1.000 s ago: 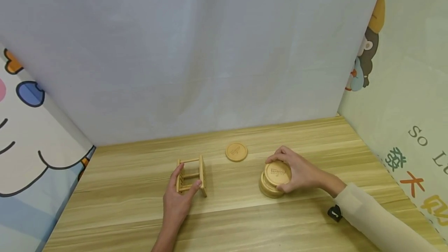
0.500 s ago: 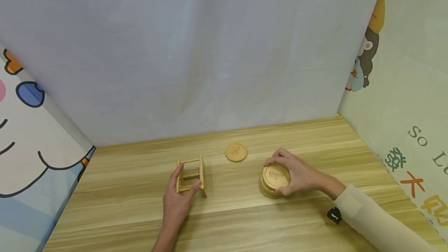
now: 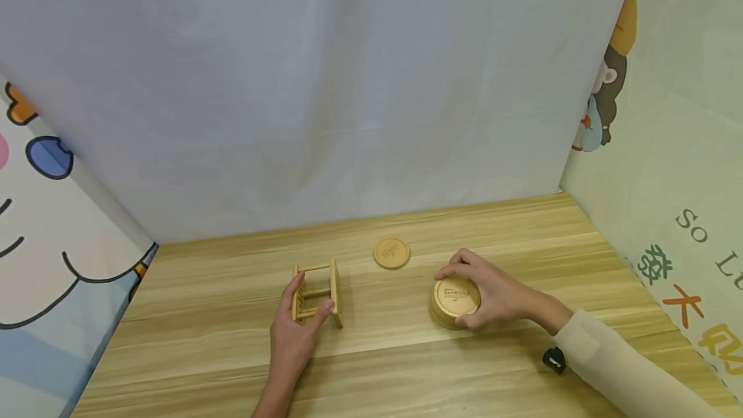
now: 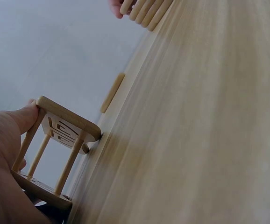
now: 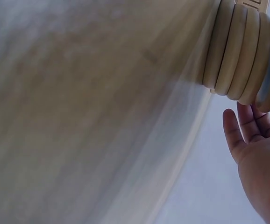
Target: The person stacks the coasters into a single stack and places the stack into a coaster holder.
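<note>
My left hand (image 3: pixel 292 340) grips a small bamboo coaster holder (image 3: pixel 335 292), thumb on one side and a finger on the other. In the left wrist view the holder shows slotted end panels joined by round rods, with no coaster inside. To the right, my right hand (image 3: pixel 496 292) pinches the rim of the top coaster (image 3: pixel 456 298), printed with lettering, on a stack of several round coasters (image 5: pixel 238 51). The right wrist view shows a narrow gap on one side between this top coaster and the one under it. A single coaster (image 3: pixel 391 253) lies flat behind, between both hands.
The wood-grain table (image 3: pixel 232 366) ends at a pale cloth backdrop (image 3: pixel 348 115) behind. Printed cartoon panels stand at the left (image 3: pixel 46 263) and right (image 3: pixel 667 147). A small black object (image 3: pixel 554 359) shows beside the right sleeve.
My right hand has lowered the top coaster and moved it slightly left, so it sits more squarely over the stack. The left hand, holder and single coaster have stayed in place.
</note>
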Motion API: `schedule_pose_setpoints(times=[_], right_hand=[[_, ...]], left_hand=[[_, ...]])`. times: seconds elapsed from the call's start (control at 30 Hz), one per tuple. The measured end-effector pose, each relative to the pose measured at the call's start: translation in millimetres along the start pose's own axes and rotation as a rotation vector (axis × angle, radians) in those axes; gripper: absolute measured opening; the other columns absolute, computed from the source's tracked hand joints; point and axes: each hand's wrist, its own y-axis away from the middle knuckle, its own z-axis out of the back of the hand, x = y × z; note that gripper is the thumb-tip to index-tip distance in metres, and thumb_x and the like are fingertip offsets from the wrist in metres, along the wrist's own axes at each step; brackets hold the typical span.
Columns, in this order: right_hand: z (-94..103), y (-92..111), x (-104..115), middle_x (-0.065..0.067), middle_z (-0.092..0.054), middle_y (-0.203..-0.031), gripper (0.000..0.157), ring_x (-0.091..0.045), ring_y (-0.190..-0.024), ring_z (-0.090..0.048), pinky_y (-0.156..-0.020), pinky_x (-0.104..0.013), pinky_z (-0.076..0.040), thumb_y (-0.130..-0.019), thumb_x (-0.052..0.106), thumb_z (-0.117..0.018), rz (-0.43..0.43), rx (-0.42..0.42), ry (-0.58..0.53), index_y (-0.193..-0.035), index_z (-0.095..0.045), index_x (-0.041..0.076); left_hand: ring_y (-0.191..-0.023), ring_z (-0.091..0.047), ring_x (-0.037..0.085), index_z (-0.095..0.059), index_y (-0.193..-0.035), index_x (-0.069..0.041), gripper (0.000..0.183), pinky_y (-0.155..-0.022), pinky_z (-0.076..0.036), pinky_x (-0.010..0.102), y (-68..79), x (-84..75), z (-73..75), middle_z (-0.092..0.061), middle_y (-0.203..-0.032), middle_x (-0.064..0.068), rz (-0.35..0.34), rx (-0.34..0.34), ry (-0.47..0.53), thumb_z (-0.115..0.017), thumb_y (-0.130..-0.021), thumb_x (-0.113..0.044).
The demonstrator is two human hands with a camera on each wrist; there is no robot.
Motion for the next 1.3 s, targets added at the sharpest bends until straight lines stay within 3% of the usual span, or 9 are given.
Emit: schedule_pose_setpoints(times=[0.1, 0.2, 0.37, 0.57, 0.7, 0.97, 1.3], right_hand=[[0.3, 0.1, 0.3, 0.001, -0.056, -0.121, 0.071, -0.014, -0.107, -0.056, -0.093, -0.034, -0.054, -0.072, 0.026, -0.097, 0.002, 0.001, 0.002, -0.138, -0.074, 0.011], [0.2, 0.2, -0.1, 0.002, -0.056, -0.121, 0.071, -0.014, -0.108, -0.056, -0.093, -0.033, -0.053, -0.073, 0.026, -0.097, -0.001, 0.006, 0.007, -0.138, -0.074, 0.011], [-0.4, 1.3, -2.6, 0.001, -0.055, -0.121, 0.071, -0.014, -0.107, -0.055, -0.092, -0.033, -0.053, -0.074, 0.028, -0.098, 0.0, 0.012, 0.011, -0.138, -0.074, 0.011], [-1.8, 2.7, -5.4, 0.003, -0.056, -0.12, 0.071, -0.011, -0.106, -0.056, -0.091, -0.031, -0.053, -0.075, 0.032, -0.097, 0.051, -0.01, 0.013, -0.139, -0.073, 0.011], [-3.9, 3.2, -10.6, 0.003, -0.055, -0.121, 0.07, -0.009, -0.105, -0.055, -0.089, -0.027, -0.052, -0.078, 0.033, -0.096, 0.105, -0.025, 0.016, -0.141, -0.072, 0.012], [0.6, 2.6, -6.0, 0.0, -0.055, -0.122, 0.07, -0.012, -0.106, -0.056, -0.091, -0.033, -0.054, -0.082, 0.034, -0.096, 0.04, 0.027, 0.027, -0.142, -0.071, 0.009], [3.3, 3.1, -3.9, -0.001, -0.054, -0.124, 0.072, -0.011, -0.11, -0.056, -0.095, -0.034, -0.054, -0.085, 0.035, -0.097, 0.042, 0.058, 0.031, -0.146, -0.068, 0.01]], left_hand=[[-0.155, -0.043, 0.054, -0.049, -0.167, -0.037, 0.088, -0.115, -0.04, 0.079, 0.1, -1.1, 0.0, -0.046, -0.172, 0.02, 0.004, -0.006, 0.008, -0.091, -0.091, -0.051], [-0.154, -0.041, 0.057, -0.051, -0.167, -0.033, 0.086, -0.116, -0.037, 0.082, 4.6, -13.5, 3.5, -0.046, -0.171, 0.023, 0.007, 0.003, 0.041, -0.091, -0.092, -0.049], [-0.156, -0.041, 0.055, -0.049, -0.167, -0.035, 0.087, -0.116, -0.038, 0.08, 4.6, -13.5, 3.9, -0.045, -0.172, 0.021, 0.016, 0.009, 0.025, -0.091, -0.092, -0.049], [-0.155, -0.038, 0.059, -0.051, -0.166, -0.026, 0.084, -0.119, -0.035, 0.08, 10.7, -33.0, 7.7, -0.044, -0.171, 0.027, 0.03, 0.016, 0.047, -0.09, -0.094, -0.042], [-0.156, -0.038, 0.058, -0.05, -0.167, -0.025, 0.083, -0.12, -0.035, 0.079, 11.6, -36.9, 8.5, -0.043, -0.172, 0.026, 0.043, 0.021, 0.042, -0.09, -0.095, -0.039], [-0.153, -0.043, 0.056, -0.052, -0.166, -0.03, 0.083, -0.117, -0.039, 0.078, 9.9, -30.7, 6.5, -0.047, -0.17, 0.024, 0.015, -0.011, 0.03, -0.091, -0.093, -0.042], [-0.153, -0.044, 0.055, -0.052, -0.166, -0.034, 0.084, -0.117, -0.039, 0.077, 5.7, -15.1, 2.2, -0.047, -0.17, 0.022, -0.01, -0.022, 0.034, -0.091, -0.093, -0.046]])
